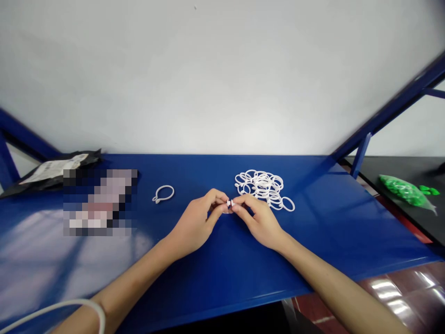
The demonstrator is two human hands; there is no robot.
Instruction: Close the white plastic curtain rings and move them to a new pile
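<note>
Over the middle of the blue table, my left hand (194,222) and my right hand (259,221) meet fingertip to fingertip. Both are closed in a pinch on a small white plastic ring (229,203), one end in each hand. Its two ends face each other with a narrow gap showing; fingers hide most of the loop. Just beyond my right hand lies a heap of similar white plastic rings (262,184), overlapping one another. A single white ring (164,193) with small knobs at its join rests apart, to the left of my left hand.
The blue metal table (194,273) meets a pale wall. At the left lie a black package (57,169) with a white label and a blurred-out flat item (104,199). A white curved tube (76,302) crosses the lower left corner. Green pieces in a clear bag (405,189) sit on a dark surface right.
</note>
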